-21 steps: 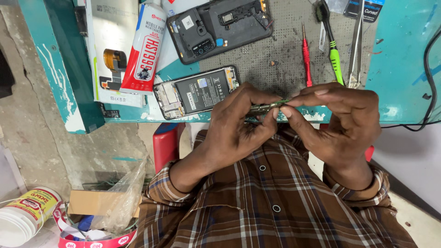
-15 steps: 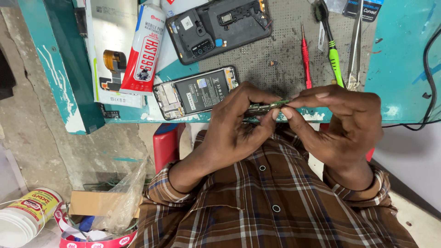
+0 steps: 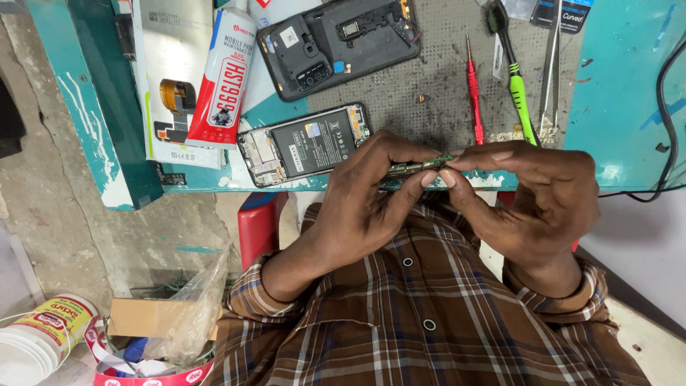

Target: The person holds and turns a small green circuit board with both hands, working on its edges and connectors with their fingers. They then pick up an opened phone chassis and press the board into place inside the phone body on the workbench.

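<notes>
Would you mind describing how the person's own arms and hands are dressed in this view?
Both hands, the left hand and the right hand, are bare, with no gloves, rings or watch visible. The arms wear a long-sleeved checked shirt in brown, blue and white, with small dark buttons down the front and cuffs ending at the wrists.

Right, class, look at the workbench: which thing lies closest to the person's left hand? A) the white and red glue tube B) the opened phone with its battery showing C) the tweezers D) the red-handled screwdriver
B: the opened phone, battery face up, lies at the bench edge right beside the left hand, which pinches a small green circuit board together with the right hand.
</notes>
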